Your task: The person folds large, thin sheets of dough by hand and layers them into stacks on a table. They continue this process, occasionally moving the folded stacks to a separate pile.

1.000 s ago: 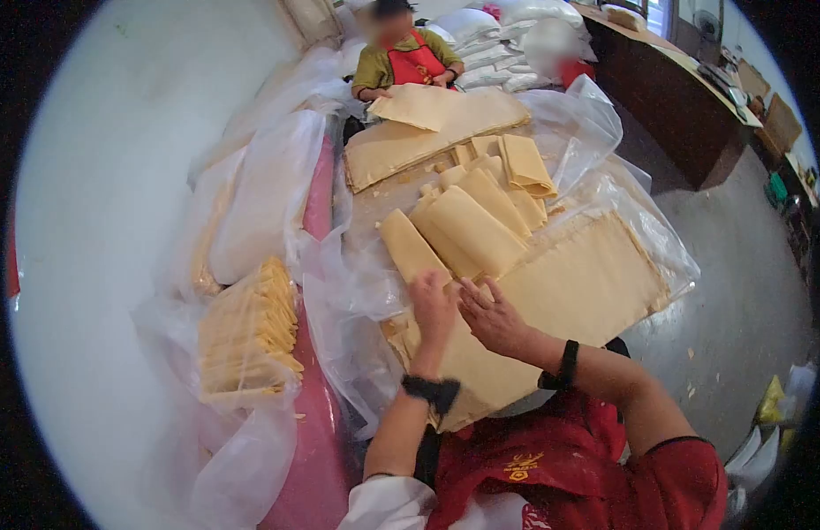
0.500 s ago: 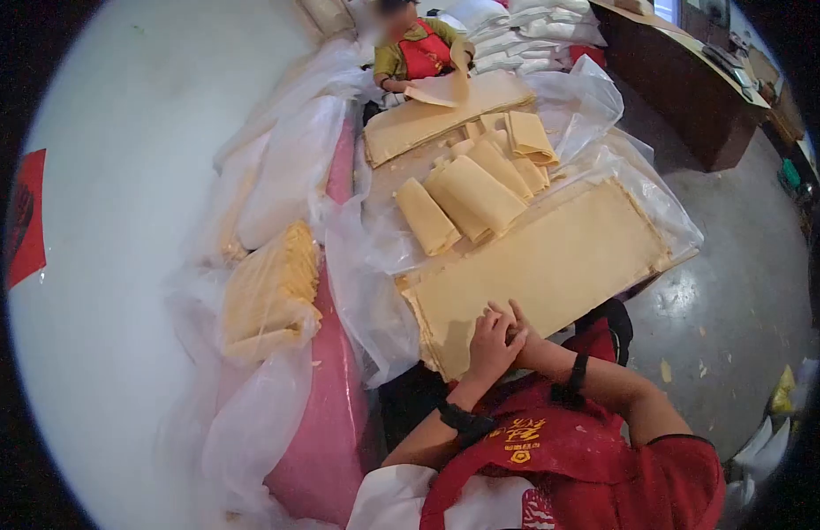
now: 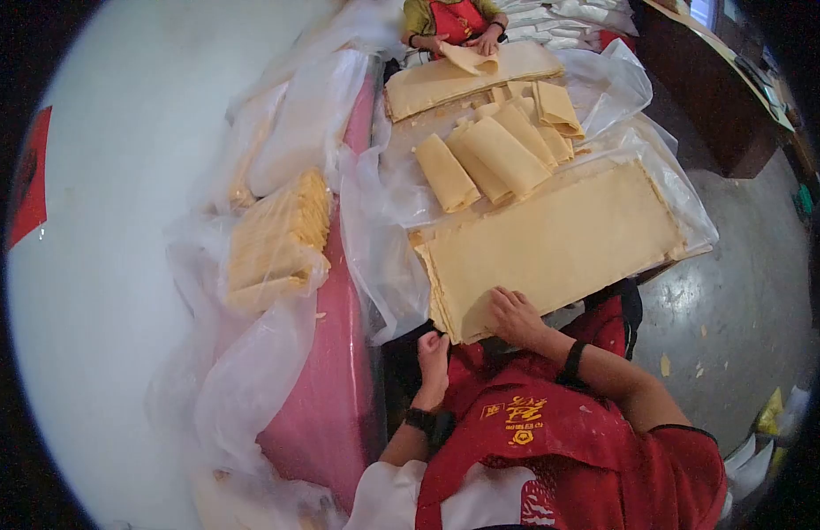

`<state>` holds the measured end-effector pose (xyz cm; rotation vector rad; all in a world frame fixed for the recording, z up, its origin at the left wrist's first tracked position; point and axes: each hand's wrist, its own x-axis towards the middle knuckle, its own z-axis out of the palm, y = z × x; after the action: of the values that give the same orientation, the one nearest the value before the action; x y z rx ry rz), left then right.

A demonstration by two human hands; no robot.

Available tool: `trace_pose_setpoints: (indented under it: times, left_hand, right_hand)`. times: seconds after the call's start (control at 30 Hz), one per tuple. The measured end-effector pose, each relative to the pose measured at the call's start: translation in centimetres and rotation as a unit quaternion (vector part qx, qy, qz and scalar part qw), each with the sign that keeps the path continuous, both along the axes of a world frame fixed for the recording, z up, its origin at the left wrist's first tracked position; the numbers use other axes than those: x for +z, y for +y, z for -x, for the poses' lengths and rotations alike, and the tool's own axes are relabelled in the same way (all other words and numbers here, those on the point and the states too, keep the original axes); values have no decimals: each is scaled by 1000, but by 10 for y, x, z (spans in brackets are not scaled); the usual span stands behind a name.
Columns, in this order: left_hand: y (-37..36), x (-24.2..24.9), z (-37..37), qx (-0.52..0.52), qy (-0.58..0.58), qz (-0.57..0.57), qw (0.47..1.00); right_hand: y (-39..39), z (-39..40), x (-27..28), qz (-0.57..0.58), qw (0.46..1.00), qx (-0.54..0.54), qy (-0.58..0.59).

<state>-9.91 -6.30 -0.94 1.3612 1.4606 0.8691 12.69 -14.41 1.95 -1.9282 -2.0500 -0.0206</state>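
A long stack of thin, pale-yellow sheets (image 3: 560,238), like bean-curd skin, lies in front of me with layered, ragged edges. My left hand (image 3: 434,360) is closed at the stack's near left corner, fingertips against the sheet edge; whether a sheet is pinched in them is too small to make out. On the top sheet, close to that corner, my right hand (image 3: 514,316) rests palm down, its fingers stretched out and slightly bent. Beyond the stack lie several folded sheets (image 3: 498,159) of the same material.
Across the table, a co-worker in a red apron (image 3: 456,21) handles a sheet (image 3: 470,60) over another stack (image 3: 516,75). Clear plastic film (image 3: 383,256) drapes the table's left side. A plastic-wrapped folded bundle (image 3: 277,243) sits on a pink surface (image 3: 326,397) at left.
My hands, together over the stack before, are now apart: the left went down to the near corner, the right lies on the top sheet. The co-worker's raised sheet has come down. The view has shifted.
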Motion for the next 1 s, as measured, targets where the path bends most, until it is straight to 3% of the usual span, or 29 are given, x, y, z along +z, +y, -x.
trace_pose_setpoints:
  times: [0.03,0.07,0.23,0.43,0.5,0.63,0.7,0.73,0.8,0.93,1.0]
  left_hand:
    - [0,24,-10,-63,-145,134,978]
    - [-1,37,-15,-124,-285,261,914]
    - [-2,24,-35,-106,-294,256,915]
    - [1,33,-42,-80,-431,297,848]
    - [6,31,-37,-111,-478,341,802]
    - [2,50,-45,-76,-488,343,799]
    - [3,51,-45,-112,-409,303,853]
    - [4,48,-46,-112,-409,303,853]
    - [8,40,-50,-71,-169,275,944]
    - [12,18,-56,-112,-171,229,952]
    - [16,5,-55,-118,-192,166,960]
  right_hand:
    - [6,5,-3,2,1000,4,1]
    - [12,9,-6,-7,999,5,38]
    - [19,13,5,-10,996,-2,93]
    - [24,13,31,1,994,10,112]
    - [27,15,38,17,994,19,107]
    - [32,16,37,19,994,32,102]
    - [36,14,38,98,989,7,107]
    - [35,14,36,98,989,8,107]
    - [35,10,29,81,987,-16,139]
    - [37,7,24,4,988,-2,154]
    - [42,-1,31,146,924,-103,337]
